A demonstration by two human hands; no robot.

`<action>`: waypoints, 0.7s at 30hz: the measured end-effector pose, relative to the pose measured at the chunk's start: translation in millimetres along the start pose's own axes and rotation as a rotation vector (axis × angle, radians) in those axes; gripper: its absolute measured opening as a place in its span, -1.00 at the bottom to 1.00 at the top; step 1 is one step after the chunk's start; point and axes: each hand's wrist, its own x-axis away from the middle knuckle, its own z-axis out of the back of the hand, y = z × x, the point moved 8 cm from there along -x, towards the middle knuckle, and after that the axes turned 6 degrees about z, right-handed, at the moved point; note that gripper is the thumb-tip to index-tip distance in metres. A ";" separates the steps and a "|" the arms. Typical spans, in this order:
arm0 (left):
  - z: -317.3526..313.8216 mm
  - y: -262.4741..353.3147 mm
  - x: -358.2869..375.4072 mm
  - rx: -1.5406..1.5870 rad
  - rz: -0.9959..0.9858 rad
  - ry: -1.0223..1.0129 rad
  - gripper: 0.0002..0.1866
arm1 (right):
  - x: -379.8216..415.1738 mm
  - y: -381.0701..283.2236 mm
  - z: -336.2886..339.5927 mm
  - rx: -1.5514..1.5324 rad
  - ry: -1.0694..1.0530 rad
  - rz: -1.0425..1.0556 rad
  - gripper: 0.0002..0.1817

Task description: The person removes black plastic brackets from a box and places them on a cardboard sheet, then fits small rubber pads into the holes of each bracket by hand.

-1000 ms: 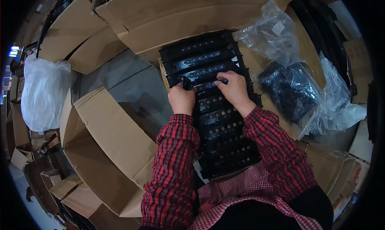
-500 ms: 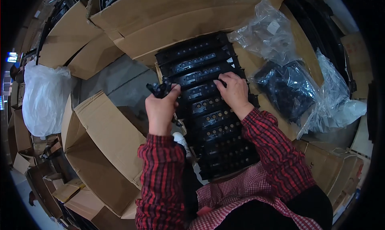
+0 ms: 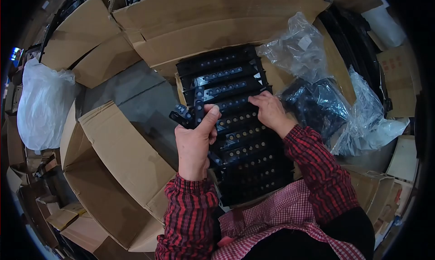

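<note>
My left hand (image 3: 194, 144) is closed around several small black strips (image 3: 199, 100) with round grey studs; one stands upright above the thumb and others stick out to the left. Under both hands lies a set of long black plastic panels (image 3: 244, 149), side by side in rows, each bearing a line of round studs or discs. My right hand (image 3: 274, 113) rests at the right part of one middle row, thumb and fingertips drawn together against it. Whether a small piece is between those fingertips is too hidden to make out.
Open cardboard boxes stand at the left (image 3: 122, 151) and along the far side (image 3: 217, 24). Right of the panels are clear plastic bags (image 3: 299, 49), one around dark studded parts (image 3: 317, 103). A white plastic bag (image 3: 45, 106) sits far left.
The small strips in my left hand now spread more visibly, one of them upright. My left hand has shifted right and nearer to me; my right hand has moved slightly nearer along the panels.
</note>
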 end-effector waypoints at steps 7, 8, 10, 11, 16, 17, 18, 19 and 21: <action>5.4 7.1 -2.5 0.047 -0.016 0.002 -0.81 | -28.7 6.8 37.6 -0.126 0.204 0.055 -0.57; 6.6 7.9 -2.4 0.060 -0.022 0.012 -0.81 | -36.1 6.4 38.9 -0.125 0.199 0.056 -0.57; 8.0 7.8 -3.8 0.059 -0.021 0.016 -0.81 | -50.8 4.7 37.0 -0.059 0.174 0.050 -0.56; 8.8 7.9 -4.3 0.058 -0.022 0.020 -0.81 | -53.9 5.2 34.2 -0.060 0.173 0.050 -0.56; 8.7 11.2 -2.8 0.082 -0.018 0.005 -0.81 | -60.3 17.5 -4.0 0.169 -0.067 0.034 -0.52; 9.3 11.7 -2.7 0.075 -0.016 0.015 -0.81 | -60.6 12.4 -1.3 0.170 -0.069 0.035 -0.52; 9.3 11.8 -3.3 0.078 -0.018 0.014 -0.81 | -61.4 2.8 -1.2 0.237 -0.126 0.101 -0.53; 8.3 11.3 -4.5 0.080 -0.020 0.001 -0.81 | -62.0 -5.6 -0.1 0.306 -0.182 0.166 -0.53; 6.1 11.4 -4.5 0.083 -0.020 -0.015 -0.81 | -66.3 -4.7 5.5 0.309 -0.243 0.162 -0.53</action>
